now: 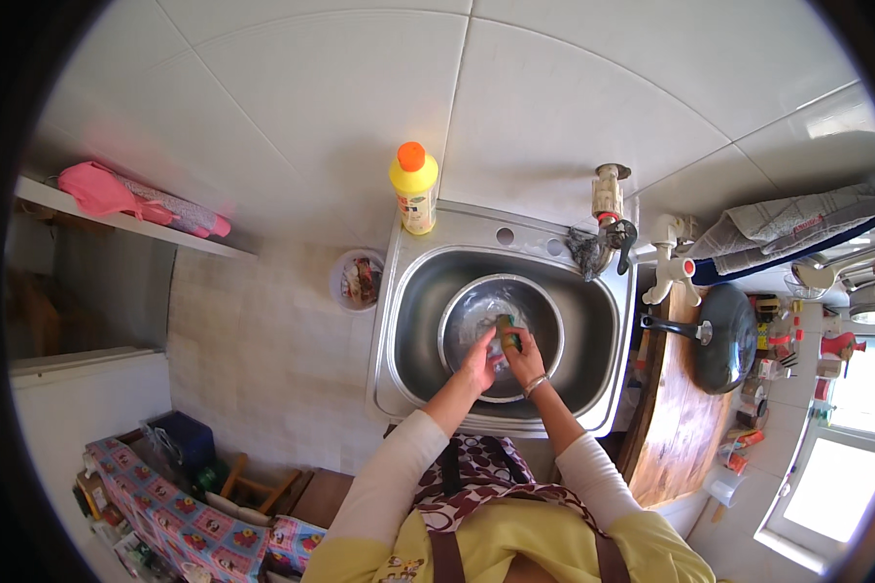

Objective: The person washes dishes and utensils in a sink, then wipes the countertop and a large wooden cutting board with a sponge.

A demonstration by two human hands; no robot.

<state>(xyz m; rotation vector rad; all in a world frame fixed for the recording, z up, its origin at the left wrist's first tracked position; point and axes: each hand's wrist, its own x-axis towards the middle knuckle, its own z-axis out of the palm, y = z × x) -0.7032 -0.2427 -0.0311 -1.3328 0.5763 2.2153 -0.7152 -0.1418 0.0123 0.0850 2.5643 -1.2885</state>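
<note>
A round stainless-steel basin (452, 364) stands inside the single-bowl steel sink (590, 350), with what looks like clear, sudsy water in it. Over the basin, my right hand (526, 358) grips a small yellow-and-green sponge (509, 335). A bracelet circles my right wrist. My left hand (480, 362) is close beside it, palm turned inward and fingers partly hidden; whether it holds anything is unclear. Behind the basin, a dark wire scourer (587, 251) rests by the faucet (612, 233).
A yellow bottle with an orange cap (413, 189) stands on the sink's back left corner. Left of the sink is a small waste bin (343, 280). To the right, a dark frying pan (725, 339) stands over a wooden board (674, 423), near a white tap (671, 273) and hanging towels (780, 226).
</note>
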